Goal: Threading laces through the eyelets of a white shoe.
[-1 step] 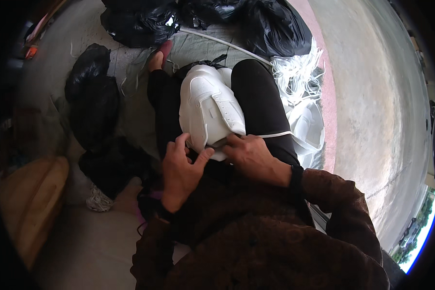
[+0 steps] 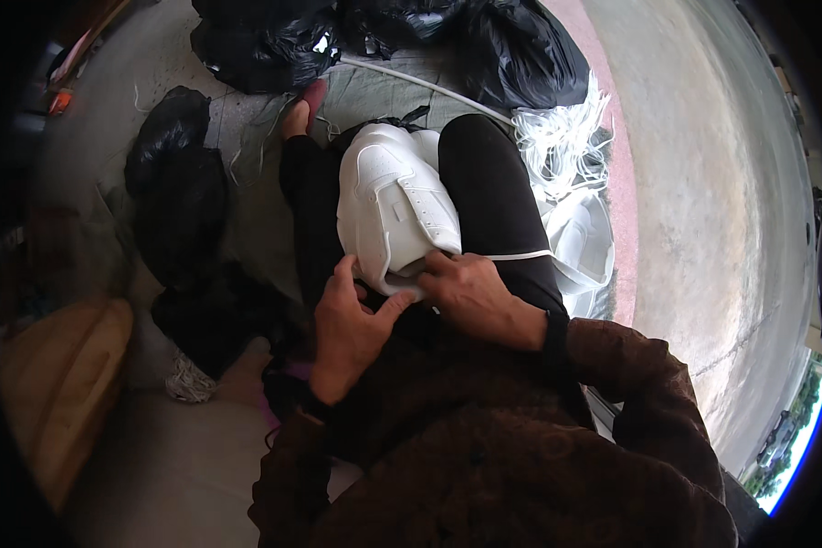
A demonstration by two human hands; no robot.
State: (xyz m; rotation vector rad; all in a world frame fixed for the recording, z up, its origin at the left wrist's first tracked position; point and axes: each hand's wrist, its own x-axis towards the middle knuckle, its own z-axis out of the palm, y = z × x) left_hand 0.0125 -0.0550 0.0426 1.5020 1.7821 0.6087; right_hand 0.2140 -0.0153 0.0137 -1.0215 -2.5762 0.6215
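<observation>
A white shoe upper lies between my thighs, toe pointing away from me, with empty lace holes along its flap. Other white pieces sit partly hidden beneath it. My left hand is closed on the near left edge of the upper's heel collar, thumb on the rim. On the opposite side of that opening, my right hand pinches the collar, its fingertips partly hidden inside. A white lace runs from beside my right hand across my right thigh.
Black plastic bags are heaped ahead, and more bags lie at the left. A pale rod crosses the ground sheet. At the right are a bundle of white laces and white pieces. A wooden board stands at lower left.
The collar opening between my hands shows slightly wider, with more of the heel rim visible. My left hand has shifted a little to the right. Both hands keep their hold.
</observation>
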